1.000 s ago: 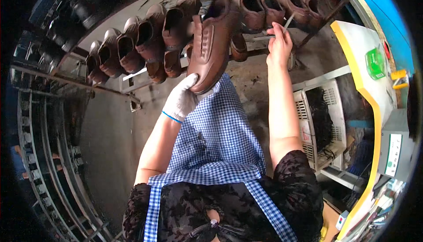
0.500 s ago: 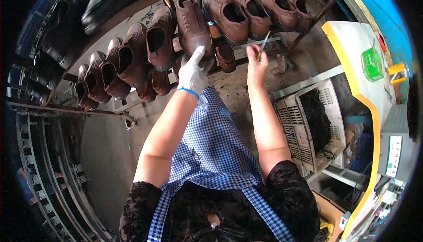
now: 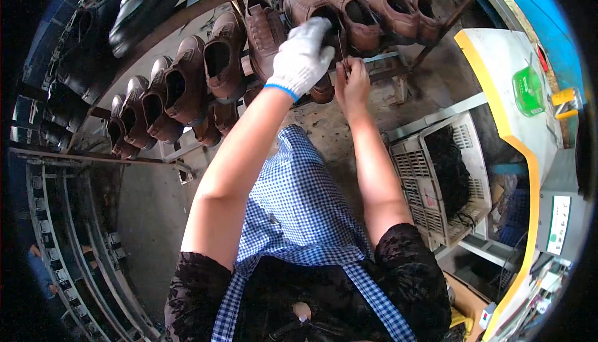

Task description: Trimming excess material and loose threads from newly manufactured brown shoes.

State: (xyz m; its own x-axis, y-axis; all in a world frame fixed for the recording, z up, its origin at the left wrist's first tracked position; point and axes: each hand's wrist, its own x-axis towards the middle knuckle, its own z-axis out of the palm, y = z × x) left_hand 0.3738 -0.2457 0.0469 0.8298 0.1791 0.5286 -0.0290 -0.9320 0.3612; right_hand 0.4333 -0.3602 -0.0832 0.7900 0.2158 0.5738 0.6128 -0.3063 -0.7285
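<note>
While the gloved left hand [image 3: 303, 55] rests closed on a brown shoe [image 3: 311, 7], the bare right hand [image 3: 352, 80] pinches a thin tool [image 3: 340, 42]; the stiff leather seems easiest held at the heel.

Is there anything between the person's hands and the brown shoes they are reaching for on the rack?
Nothing visible. The gloved left hand already rests on a brown shoe on the rack, and the bare right hand is close beside it, pinching a thin dark strand.

shoes [image 3: 187, 86]: brown leather, dull sheen, upper left
glove [image 3: 302, 55]: white knit cloth, blue cuff, left hand
rack [image 3: 398, 58]: painted metal, worn
crate [image 3: 430, 180]: pale perforated plastic, right
apron [image 3: 293, 205]: checked woven cloth
</note>
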